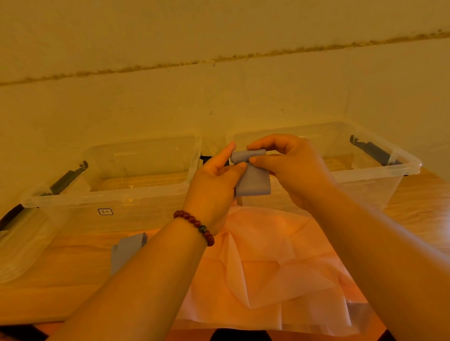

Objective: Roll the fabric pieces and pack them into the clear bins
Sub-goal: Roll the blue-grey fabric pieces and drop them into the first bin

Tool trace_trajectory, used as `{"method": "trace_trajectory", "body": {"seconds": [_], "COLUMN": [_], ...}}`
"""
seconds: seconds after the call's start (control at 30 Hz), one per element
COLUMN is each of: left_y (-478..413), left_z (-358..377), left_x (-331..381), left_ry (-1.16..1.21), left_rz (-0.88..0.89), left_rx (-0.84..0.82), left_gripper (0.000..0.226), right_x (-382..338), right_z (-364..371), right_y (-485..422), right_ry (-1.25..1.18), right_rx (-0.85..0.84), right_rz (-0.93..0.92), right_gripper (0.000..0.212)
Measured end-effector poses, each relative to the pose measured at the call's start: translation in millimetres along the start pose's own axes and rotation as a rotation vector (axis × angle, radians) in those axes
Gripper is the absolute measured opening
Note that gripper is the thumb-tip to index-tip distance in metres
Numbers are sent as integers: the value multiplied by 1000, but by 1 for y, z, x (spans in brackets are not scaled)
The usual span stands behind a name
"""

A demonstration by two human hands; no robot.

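Rolling step, mid-roll. Left hand (pixel 214 183) and right hand (pixel 292 165) both pinch grey strip (pixel 252 183) in the air, between left bin (pixel 113 198) and right bin (pixel 367 183). Top end is curled, tail hangs. Next: keep the roll tight, finish it, drop it in a bin.

A single wide-angle view looks out from the person's head, facing forward and slightly down along both forearms toward the wall (pixel 212 96) behind the tabletop (pixel 426 208). It sits close: the left hand (pixel 214 182) and right hand (pixel 293 165) fill mid-frame, and the tabletop's near edge is at the bottom.
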State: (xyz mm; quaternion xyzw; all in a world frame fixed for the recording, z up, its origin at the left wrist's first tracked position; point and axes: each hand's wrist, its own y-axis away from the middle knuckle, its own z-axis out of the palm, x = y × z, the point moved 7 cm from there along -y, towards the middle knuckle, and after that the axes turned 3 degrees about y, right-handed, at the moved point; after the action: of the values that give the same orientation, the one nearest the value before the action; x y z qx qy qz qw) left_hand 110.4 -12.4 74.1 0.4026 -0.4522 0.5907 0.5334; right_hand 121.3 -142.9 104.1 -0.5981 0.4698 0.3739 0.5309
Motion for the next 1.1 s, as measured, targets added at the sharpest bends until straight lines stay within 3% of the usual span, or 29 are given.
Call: {"method": "trace_trajectory", "body": {"seconds": [0.13,0.3,0.67,0.9,1.1], "left_y": [-1,-1,-2,1,1], "left_z": [-1,-3,-4,-3,-7], "left_x": [1,5,4,6,7], "left_ry": [14,-6,52,92,40], "left_rz": [11,42,-4,-20,-16], "left_rx": [32,45,66,42,73], "left_gripper": [36,32,51,31,17], "right_x": [1,5,1,-3,-1], "right_z": [0,3,4,1,4], "right_y": [2,3,3,4,3], "right_ry": [13,-134,-155,-53,-51], "right_rx": [-7,-48,-73,-46,-96], "right_rz": [28,121,65,5,32], "right_gripper": [29,6,18,26,20]}}
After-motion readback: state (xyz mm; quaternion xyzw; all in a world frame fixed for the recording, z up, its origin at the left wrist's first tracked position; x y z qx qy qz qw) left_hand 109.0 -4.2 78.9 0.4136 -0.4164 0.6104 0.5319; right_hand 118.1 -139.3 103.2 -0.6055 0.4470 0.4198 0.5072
